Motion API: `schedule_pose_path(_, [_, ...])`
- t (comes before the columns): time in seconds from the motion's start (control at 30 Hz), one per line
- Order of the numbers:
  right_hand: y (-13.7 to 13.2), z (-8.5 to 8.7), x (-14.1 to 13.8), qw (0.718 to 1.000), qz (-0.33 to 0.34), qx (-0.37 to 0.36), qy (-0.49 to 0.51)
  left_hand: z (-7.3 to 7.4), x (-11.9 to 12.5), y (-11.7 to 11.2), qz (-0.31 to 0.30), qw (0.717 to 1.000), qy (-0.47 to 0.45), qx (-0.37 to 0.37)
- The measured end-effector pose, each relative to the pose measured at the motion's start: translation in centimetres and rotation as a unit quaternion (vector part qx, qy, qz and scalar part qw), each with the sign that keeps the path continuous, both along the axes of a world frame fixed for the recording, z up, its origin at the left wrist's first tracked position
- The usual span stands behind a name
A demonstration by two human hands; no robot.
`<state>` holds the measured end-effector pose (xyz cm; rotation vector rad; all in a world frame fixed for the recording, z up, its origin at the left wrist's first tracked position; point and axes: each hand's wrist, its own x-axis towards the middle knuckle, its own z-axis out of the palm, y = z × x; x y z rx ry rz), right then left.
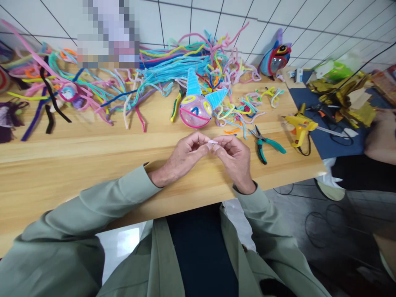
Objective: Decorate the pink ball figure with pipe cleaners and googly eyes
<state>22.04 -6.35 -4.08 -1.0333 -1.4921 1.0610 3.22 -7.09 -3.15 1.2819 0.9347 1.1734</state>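
My left hand (182, 159) and my right hand (235, 159) meet above the front of the wooden table (77, 165). Both pinch a small pale pink piece of pipe cleaner (213, 142) between their fingertips. Just behind them rests a clear ball craft (195, 111) with pink and yellow outlines and two light blue cones. Green-handled pliers (264, 144) lie right of my right hand.
Heaps of coloured pipe cleaners (173, 66) cover the back of the table. A yellow glue gun (300, 128) stands at the right edge. A blue-and-red fish craft (275, 55) sits at the back right. Gold paper (343, 95) and another person's arm (382, 136) lie further right.
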Motion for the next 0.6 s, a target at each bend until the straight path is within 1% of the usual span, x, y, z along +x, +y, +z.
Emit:
schedule_pose_path(0.13, [-0.3,0.1,0.0,1.0,-0.001,-0.01,-0.017,0.3,-0.1,0.0,-0.015,1.0,-0.005,-0.011])
schedule_pose_path(0.27, [-0.3,0.1,-0.1,1.0,0.006,0.006,-0.008,0.4,-0.3,0.0,-0.008,1.0,-0.014,-0.027])
schedule_pose_path(0.43, [-0.4,0.0,-0.2,0.999,0.012,0.02,-0.027,0.5,-0.3,-0.1,0.0,0.998,0.017,-0.067])
schedule_pose_path(0.53, [-0.3,0.4,1.1,0.997,0.003,0.025,-0.074,0.5,-0.5,-0.2,0.018,0.997,0.042,-0.068])
schedule_pose_path(0.6, [0.0,1.2,3.2,0.992,-0.038,0.031,-0.117,0.5,-0.7,-0.1,0.037,0.995,0.054,-0.075])
